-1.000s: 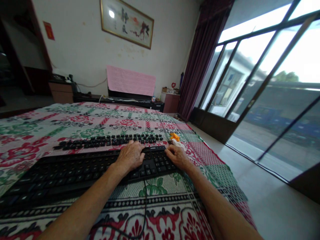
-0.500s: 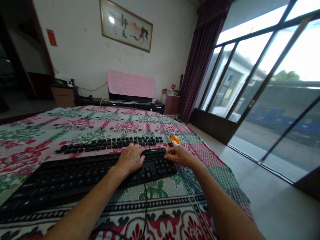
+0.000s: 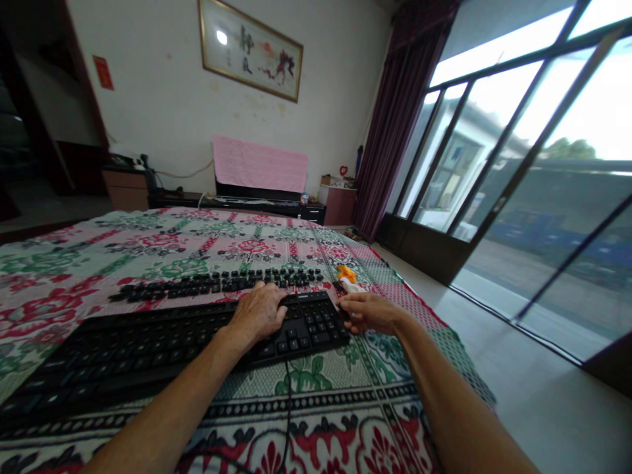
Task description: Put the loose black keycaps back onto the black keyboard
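A black computer keyboard (image 3: 162,342) lies on the patterned cloth, with keys in place on its number pad. My left hand (image 3: 259,311) is braced on it near the right part, fingers bent over its far edge and thumb toward the viewer. Just off the keyboard's right end is my right hand (image 3: 368,313), its fingers pinching a small dark object (image 3: 342,313) too small to name for certain. Beyond the keyboard, many loose black keycaps (image 3: 197,285) stand in rows. An orange and white cloth-like item (image 3: 347,276) lies past my right hand.
The floral cloth (image 3: 251,247) spreads under everything. A black cable (image 3: 288,408) runs from the keyboard toward me. At the back stands a low cabinet with a pink cloth (image 3: 259,163) over a dark panel. Glass sliding doors (image 3: 533,197) are on the right.
My right hand has moved right, off the number pad to beside the keyboard's end, with a small dark object now showing in its fingers. My left hand stays put.
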Demonstrator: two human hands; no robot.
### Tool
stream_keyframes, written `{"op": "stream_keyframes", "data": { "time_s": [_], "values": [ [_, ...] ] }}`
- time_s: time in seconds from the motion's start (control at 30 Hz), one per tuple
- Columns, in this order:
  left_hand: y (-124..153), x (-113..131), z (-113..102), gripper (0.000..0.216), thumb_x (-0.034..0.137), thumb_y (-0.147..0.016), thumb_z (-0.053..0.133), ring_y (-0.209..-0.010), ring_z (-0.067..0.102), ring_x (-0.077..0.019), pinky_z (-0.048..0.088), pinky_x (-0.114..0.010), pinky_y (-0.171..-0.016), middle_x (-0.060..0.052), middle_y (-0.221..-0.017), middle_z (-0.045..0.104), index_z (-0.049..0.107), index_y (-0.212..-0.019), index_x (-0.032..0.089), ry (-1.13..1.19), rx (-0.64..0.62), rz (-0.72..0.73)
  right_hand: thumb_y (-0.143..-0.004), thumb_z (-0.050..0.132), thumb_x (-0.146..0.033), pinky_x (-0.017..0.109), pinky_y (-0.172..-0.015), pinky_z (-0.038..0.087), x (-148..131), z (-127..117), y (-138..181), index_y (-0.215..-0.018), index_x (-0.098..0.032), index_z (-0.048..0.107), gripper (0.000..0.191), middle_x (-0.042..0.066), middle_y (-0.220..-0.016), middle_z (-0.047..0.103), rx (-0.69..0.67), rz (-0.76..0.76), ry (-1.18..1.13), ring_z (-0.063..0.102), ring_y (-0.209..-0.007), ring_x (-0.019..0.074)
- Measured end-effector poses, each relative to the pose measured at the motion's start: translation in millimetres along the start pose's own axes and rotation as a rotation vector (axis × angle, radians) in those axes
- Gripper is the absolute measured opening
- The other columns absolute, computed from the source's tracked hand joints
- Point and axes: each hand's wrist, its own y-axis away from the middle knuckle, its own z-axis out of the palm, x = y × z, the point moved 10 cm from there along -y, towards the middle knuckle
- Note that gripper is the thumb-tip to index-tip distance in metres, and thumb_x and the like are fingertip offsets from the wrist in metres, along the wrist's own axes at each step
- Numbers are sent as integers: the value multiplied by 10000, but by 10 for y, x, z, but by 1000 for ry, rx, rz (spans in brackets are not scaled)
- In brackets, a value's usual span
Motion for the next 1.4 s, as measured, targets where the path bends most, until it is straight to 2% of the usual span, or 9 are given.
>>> {"op": "stream_keyframes", "data": {
  "time_s": [0.2,0.33,0.43,0.57,0.93,1.4],
  "values": [
    [2,10,-4,228,309,-730,424,-860,446,-190,378,-309,-754,-40,-889,555,588,-861,222,-4,23,22,-656,606,-288,254,-588,452,11,-10,0,-914,-184,506,295,8,-760,556,-37,3,-34,563,-625,102],
    [-2,11,-3,232,303,-732,423,-867,446,-190,377,-312,-762,-43,-877,552,586,-877,225,-6,32,32,-629,623,-300,229,-526,427,-46,3,-11,-884,-164,529,304,-5,-656,553,-24,-27,59,534,-557,90],
    [-6,6,4,255,311,-738,422,-883,443,-189,370,-311,-784,-44,-887,555,582,-920,229,4,17,22,-626,613,-334,193,-457,379,-152,-6,-43,-809,-140,574,269,-14,-590,538,44,-86,220,468,-476,60],
    [-14,-4,15,280,333,-731,439,-898,436,-191,363,-313,-801,-38,-910,556,574,-961,247,12,-2,7,-624,604,-363,183,-450,365,-214,-23,-95,-753,-134,603,263,-6,-587,543,126,-100,385,455,-479,58],
    [-16,6,5,241,325,-727,438,-855,446,-190,382,-310,-750,-41,-864,557,597,-883,232,-19,30,37,-621,598,-353,191,-435,354,-214,-16,-154,-751,-136,600,253,-11,-572,526,134,-121,410,432,-451,54],
    [-22,0,21,260,342,-730,427,-844,438,-187,374,-302,-740,-40,-862,554,592,-900,233,-21,27,41,-603,587,-331,187,-420,329,-388,53,-117,-634,-118,591,216,-19,-506,496,232,-171,616,432,-457,66]
  ]
}}
